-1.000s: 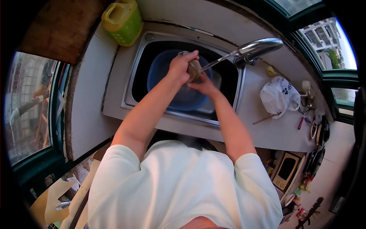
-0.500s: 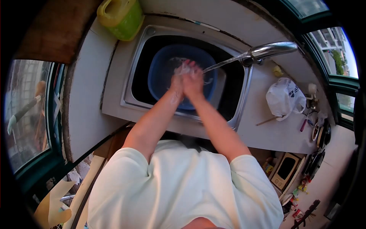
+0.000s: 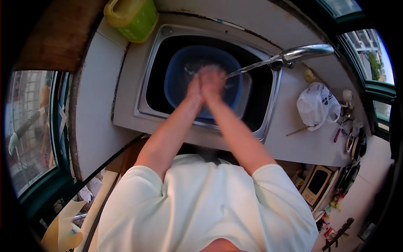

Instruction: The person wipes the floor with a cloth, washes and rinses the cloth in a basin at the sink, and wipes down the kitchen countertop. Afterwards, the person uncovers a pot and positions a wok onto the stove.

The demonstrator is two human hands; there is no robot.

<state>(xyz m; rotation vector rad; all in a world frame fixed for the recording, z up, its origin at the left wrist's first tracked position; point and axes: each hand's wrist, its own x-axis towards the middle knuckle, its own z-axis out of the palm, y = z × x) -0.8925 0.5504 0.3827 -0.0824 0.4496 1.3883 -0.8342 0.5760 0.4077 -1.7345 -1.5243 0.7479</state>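
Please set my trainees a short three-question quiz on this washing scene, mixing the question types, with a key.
1. Where does the blue basin stand?
A) On the floor
B) In the sink
C) On the windowsill

2. True or false: the left hand and right hand are held wide apart.

3. Fill in the blank: water is streaming from the ____.

Key:
1. B.
2. False; they are close together over the basin, though blurred.
3. Faucet.
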